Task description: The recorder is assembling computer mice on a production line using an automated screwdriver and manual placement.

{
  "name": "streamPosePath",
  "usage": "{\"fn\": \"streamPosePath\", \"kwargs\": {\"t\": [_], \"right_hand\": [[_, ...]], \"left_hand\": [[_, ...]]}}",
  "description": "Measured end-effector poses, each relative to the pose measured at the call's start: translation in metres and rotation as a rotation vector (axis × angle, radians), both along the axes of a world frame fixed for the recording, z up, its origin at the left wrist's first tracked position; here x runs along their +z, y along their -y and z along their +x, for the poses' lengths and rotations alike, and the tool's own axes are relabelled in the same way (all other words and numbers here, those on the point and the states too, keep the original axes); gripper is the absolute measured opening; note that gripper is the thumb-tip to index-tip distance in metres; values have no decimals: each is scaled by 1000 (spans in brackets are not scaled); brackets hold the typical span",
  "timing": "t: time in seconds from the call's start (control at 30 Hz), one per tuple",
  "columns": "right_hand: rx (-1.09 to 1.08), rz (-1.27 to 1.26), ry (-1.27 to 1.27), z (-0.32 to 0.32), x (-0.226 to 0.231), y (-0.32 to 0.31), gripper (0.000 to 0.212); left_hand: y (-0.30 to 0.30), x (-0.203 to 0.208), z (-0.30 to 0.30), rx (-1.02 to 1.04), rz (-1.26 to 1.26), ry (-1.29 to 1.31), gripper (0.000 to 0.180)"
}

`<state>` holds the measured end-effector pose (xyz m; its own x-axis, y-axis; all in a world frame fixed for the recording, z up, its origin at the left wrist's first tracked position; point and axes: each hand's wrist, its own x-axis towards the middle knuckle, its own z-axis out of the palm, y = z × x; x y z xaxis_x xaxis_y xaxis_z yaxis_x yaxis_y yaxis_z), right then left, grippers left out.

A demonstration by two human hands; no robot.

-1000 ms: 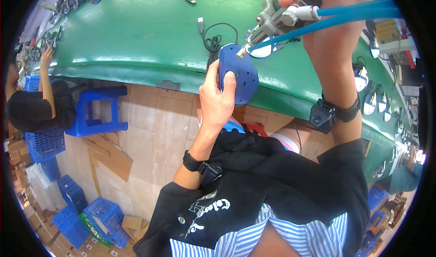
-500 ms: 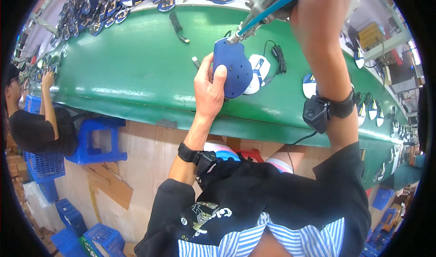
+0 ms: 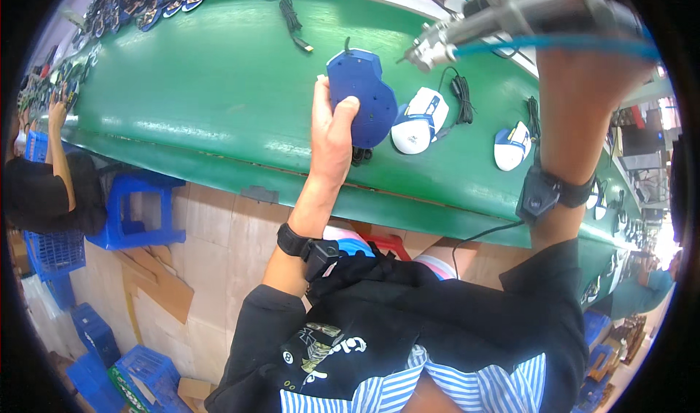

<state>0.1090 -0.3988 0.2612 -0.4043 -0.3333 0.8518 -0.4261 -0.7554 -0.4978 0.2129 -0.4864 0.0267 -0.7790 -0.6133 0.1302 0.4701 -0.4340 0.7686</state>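
A blue computer mouse (image 3: pixel 367 96) is held over the near part of the green table by my left hand (image 3: pixel 332 132), its flat underside with small holes turned up. My left thumb presses on that underside, and the fingers wrap round its left side. At the upper right, my right hand (image 3: pixel 594 70), smeared by motion, grips a metal power screwdriver (image 3: pixel 496 30) with a blue hose. Its tip points left, apart from the mouse and to its right. Part of a black cable shows below the held mouse.
White and blue mice (image 3: pixel 423 121) with black cables lie right of my left hand. A coiled cable (image 3: pixel 294 26) lies on the green table (image 3: pixel 197 78). Several half-built mice crowd the far left. A co-worker (image 3: pixel 51 194) sits left by a blue stool (image 3: pixel 138 209).
The screwdriver has moved right, away from the held mouse, together with my right hand. My left hand keeps hold of the mouse, slightly tilted. The whole view has shifted a little.
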Motion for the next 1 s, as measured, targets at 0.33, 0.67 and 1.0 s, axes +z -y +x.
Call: {"fn": "streamPosePath", "kwargs": {"t": [0.33,0.67,1.0], "right_hand": [[408,-54,-106,-49,33,-59,21],[377,200,-205,-57,40,-81,23],[579,651,-271,-60,41,-60,39]], "left_hand": [[19,51,-5,-309,74,30,44],[42,28,-51,-438,-204,16,59],[52,15,-42,-808,391,-19,63]]}}
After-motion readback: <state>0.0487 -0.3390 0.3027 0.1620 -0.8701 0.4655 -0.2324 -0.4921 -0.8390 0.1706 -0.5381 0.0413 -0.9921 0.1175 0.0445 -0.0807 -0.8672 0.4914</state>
